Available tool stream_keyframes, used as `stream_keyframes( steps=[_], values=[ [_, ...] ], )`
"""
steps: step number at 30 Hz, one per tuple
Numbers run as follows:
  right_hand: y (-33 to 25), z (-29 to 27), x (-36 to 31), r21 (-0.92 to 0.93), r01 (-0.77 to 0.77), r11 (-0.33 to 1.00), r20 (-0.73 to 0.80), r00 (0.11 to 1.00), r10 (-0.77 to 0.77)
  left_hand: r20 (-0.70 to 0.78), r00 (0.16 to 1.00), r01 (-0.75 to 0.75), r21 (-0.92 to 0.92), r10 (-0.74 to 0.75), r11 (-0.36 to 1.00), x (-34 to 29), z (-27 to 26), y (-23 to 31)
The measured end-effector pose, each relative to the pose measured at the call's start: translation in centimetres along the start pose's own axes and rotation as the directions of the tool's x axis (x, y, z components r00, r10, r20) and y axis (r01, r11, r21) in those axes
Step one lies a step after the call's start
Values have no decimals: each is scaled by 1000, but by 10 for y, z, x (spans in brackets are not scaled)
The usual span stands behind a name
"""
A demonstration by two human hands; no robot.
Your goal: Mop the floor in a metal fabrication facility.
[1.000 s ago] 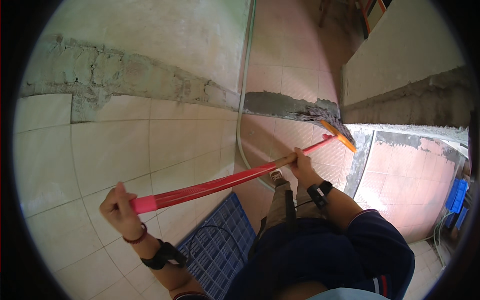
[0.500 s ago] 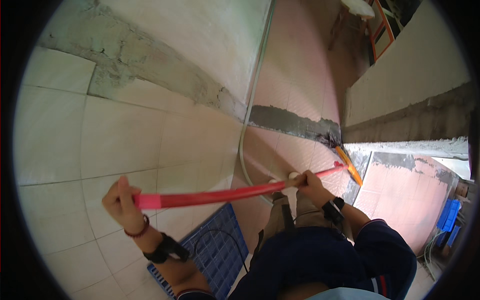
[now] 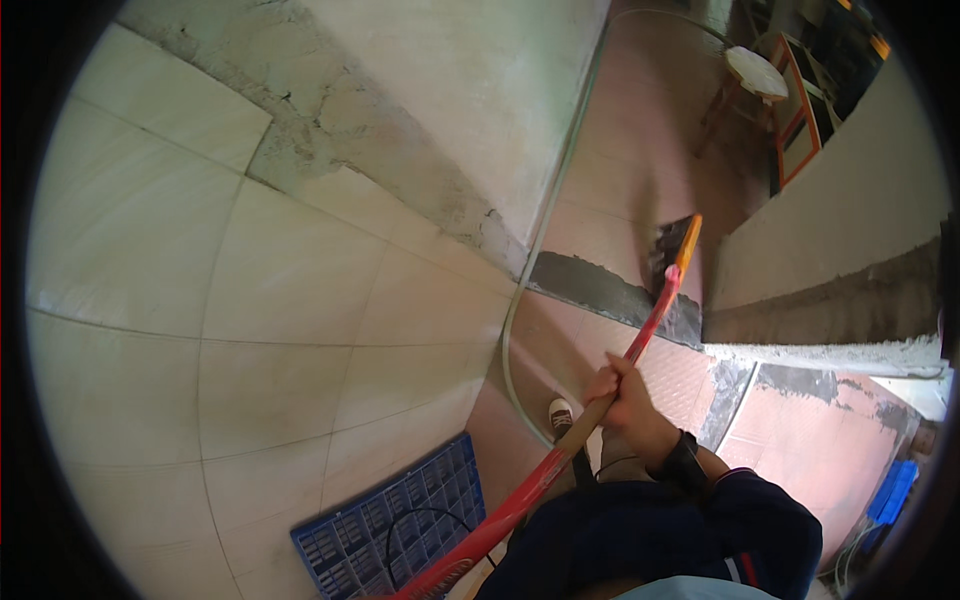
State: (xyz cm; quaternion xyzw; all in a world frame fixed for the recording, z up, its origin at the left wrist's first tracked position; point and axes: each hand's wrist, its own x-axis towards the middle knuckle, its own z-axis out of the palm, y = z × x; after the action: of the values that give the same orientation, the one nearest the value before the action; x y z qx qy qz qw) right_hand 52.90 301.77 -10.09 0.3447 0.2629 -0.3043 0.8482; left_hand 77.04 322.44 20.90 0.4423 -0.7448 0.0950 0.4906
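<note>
A broom with a red handle (image 3: 515, 505) runs slantwise from the lower edge up to the right. Its orange head (image 3: 690, 240) with dark bristles (image 3: 668, 247) is above the floor or on it near the grey cement strip; I cannot tell which. My right hand (image 3: 628, 405) is closed around the handle at a bare tan stretch, with a finger or thumb extended along it. The handle's near end passes out of the picture at the lower edge. My left hand does not show.
A blue plastic crate or pallet (image 3: 395, 520) leans by the tiled wall (image 3: 280, 270) at my left. A pale hose (image 3: 508, 340) follows the wall's foot. Ahead stand a stool (image 3: 755, 75) and an orange-framed panel (image 3: 800, 120). A wall end (image 3: 830, 230) juts in at right.
The broom has swung from nearly level to steeply slanted, its head moving farther ahead across the cement strip. My left hand has dropped out of view. My right hand keeps its hold.
</note>
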Motion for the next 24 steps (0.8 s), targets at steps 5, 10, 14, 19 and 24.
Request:
stream_keyframes(
  steps=[5, 10, 14, 19, 24],
  values=[
    [-73, 76, 76, 26, -12, 1000, 687, 727, -9, -519, 853, 79, 48, -43, 996, -35, 61, 20],
    [-91, 120, 190, -252, 570, 782, 411, 795, -446, 356, 702, 651, 31, -617, 759, -90, 185, -102],
    [-178, 55, 268, -662, 508, 551, 180, 822, -541, 576, 615, 567, 151, -538, 810, -153, 303, -133],
    [-242, 11, 266, -871, 264, 415, 29, 870, -493, 715, 355, 884, -47, -603, 465, -213, 325, -116],
    [-196, -86, 290, -957, 238, 163, 92, 788, -608, 663, 49, 997, 16, -747, 79, -275, 297, -102]
  ],
)
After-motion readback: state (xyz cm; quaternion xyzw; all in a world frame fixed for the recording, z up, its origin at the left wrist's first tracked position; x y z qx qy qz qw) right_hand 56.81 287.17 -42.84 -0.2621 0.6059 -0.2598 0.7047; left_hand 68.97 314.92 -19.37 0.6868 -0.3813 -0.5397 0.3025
